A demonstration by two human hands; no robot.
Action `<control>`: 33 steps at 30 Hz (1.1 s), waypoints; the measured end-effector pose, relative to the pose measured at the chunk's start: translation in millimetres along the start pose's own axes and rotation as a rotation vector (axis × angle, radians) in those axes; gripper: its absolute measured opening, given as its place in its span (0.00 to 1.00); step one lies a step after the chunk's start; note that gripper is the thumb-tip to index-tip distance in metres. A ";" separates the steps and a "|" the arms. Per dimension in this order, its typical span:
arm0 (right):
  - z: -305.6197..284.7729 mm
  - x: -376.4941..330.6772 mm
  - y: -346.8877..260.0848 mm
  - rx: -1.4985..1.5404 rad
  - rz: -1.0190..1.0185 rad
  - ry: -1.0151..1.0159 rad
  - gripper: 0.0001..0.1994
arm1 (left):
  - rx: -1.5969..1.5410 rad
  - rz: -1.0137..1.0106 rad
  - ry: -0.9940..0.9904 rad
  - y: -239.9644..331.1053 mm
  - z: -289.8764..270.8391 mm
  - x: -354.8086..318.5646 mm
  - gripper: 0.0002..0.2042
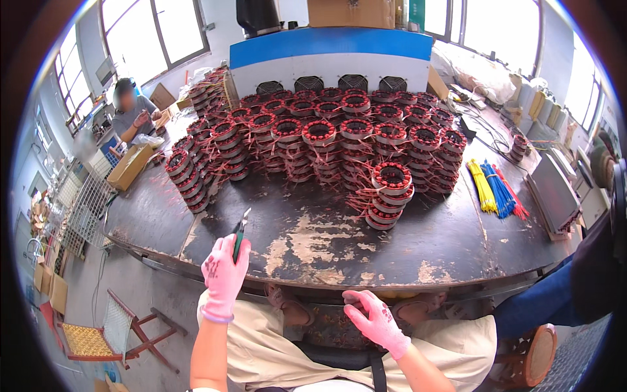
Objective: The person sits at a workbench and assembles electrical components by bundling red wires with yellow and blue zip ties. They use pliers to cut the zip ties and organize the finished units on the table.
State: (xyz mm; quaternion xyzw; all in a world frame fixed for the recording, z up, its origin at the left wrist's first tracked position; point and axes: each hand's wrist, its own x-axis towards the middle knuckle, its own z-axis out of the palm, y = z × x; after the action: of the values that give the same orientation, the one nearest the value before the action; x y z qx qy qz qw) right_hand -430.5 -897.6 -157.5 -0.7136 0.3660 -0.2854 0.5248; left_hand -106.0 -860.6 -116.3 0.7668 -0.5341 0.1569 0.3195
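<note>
My left hand (223,274), in a pink glove, is closed around a pair of green-handled cutting pliers (240,236). Their metal jaws point up and away over the front of the worktable. My right hand (375,319), gloved in pink too, hovers above my lap by the table's front edge, fingers apart and nothing in them. Beyond the hands stand many stacks of ring-shaped motor stators (319,132) with red windings and loose red wire ends. One shorter stator stack (392,178) stands nearer to me, right of the middle.
Yellow cable ties (481,187), blue cable ties (498,190) and red cable ties (511,189) lie right on the worn dark table (313,242). A white-and-blue machine (330,59) with fans stands behind the stacks. One person (134,112) sits far left; another's blue-clad leg (542,294) is right.
</note>
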 end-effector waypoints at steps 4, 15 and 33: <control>14.5 -0.5 -2.4 -0.028 -0.062 -0.076 0.16 | 0.169 0.011 -0.036 -44.8 35.5 -2.4 0.13; -32.8 7.0 -46.7 -0.407 -0.383 -0.152 0.17 | -0.161 0.212 -0.062 23.7 103.4 -8.2 0.16; -158.5 32.2 -109.1 -0.989 -0.422 -0.158 0.05 | -0.256 0.139 -0.279 58.8 131.7 -16.4 0.24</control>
State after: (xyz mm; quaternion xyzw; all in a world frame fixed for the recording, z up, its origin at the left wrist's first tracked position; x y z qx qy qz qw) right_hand -513.4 -989.9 -6.9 -0.9526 0.2650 -0.1238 0.0835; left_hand -179.5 -948.7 -205.2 0.6955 -0.6403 0.0016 0.3258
